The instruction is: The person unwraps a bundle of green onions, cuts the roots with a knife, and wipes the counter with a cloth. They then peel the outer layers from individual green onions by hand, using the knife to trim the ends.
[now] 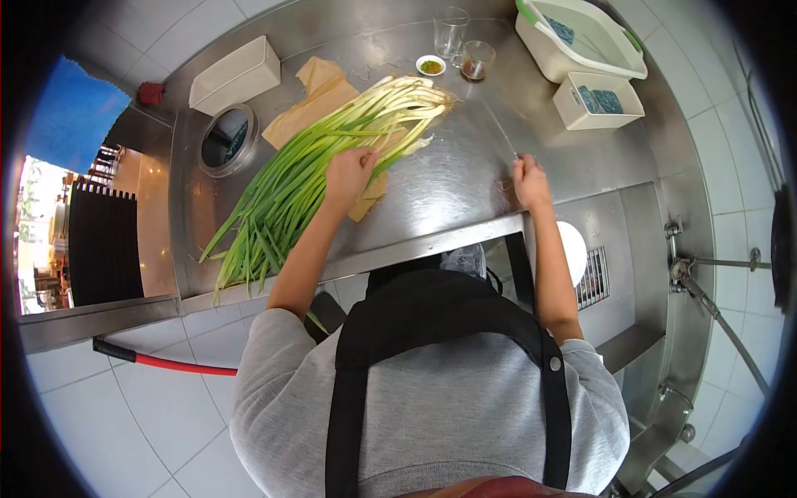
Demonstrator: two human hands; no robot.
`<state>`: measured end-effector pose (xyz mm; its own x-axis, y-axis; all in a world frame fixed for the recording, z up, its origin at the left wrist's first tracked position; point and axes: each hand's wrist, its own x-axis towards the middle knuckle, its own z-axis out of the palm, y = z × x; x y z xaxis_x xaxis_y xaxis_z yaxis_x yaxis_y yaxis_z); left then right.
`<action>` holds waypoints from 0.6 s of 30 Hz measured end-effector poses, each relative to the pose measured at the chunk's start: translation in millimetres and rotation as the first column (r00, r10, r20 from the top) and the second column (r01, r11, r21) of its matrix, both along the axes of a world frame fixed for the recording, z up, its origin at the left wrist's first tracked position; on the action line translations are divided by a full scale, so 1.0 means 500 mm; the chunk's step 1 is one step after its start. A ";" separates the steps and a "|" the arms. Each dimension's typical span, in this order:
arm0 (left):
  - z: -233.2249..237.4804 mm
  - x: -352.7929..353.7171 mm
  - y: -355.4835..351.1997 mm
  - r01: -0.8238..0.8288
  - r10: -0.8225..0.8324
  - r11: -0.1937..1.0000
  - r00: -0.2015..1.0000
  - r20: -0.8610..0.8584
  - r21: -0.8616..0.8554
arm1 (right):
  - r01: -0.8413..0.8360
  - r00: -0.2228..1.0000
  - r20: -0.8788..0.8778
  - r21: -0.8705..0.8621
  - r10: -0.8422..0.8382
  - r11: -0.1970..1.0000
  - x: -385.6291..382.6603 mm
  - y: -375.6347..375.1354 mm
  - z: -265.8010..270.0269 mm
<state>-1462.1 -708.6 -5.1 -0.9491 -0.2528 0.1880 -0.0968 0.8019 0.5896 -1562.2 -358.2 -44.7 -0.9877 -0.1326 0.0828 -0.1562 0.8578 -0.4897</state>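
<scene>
A big bunch of spring onions (307, 174) lies across the steel counter, white root ends to the upper right and green tops hanging toward the front edge. My left hand (352, 173) is over the middle of the bunch, its fingers curled closed; whatever they hold is hidden. To the right, over bare steel, my right hand (530, 179) is pinched closed, apart from the bunch. A thin pale line runs up and left from its fingertips, and I cannot tell what it is. Brown paper (286, 116) lies partly under the spring onions.
Along the back stand a small bowl (430, 65), a glass (451, 33) and a glass with dark liquid (476, 62). Tubs (540, 58) (573, 116) are at right, a white container (237, 79) and round opening (227, 141) at left. A sink (631, 249) adjoins right.
</scene>
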 end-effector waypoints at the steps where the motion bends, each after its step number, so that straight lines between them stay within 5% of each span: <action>1: -0.013 0.008 -0.004 -0.008 0.008 1.000 1.000 0.005 0.001 | -0.023 0.999 -0.027 -0.033 0.022 0.999 0.007 0.003 0.024; 3: -0.054 0.024 -0.008 0.032 -0.031 0.999 0.997 0.072 -0.020 | -0.041 0.998 -0.042 -0.029 0.040 0.999 0.032 0.002 0.083; 5: -0.074 0.036 0.001 0.017 -0.013 0.999 0.995 0.097 -0.042 | -0.122 0.983 0.135 -0.016 0.123 0.992 0.079 -0.010 0.148; 7: -0.086 0.045 0.013 0.008 0.000 0.998 0.992 0.123 -0.065 | -0.219 0.975 0.035 -0.067 0.221 0.974 0.117 -0.015 0.155; 9: -0.091 0.046 0.025 0.013 -0.008 0.998 0.996 0.088 -0.065 | -0.345 0.909 0.260 0.027 0.327 0.938 0.147 -0.032 0.186; 18: -0.112 0.067 0.087 0.145 -0.123 0.980 0.979 0.160 -0.137 | -0.355 0.907 0.295 0.146 0.302 0.923 0.187 -0.027 0.175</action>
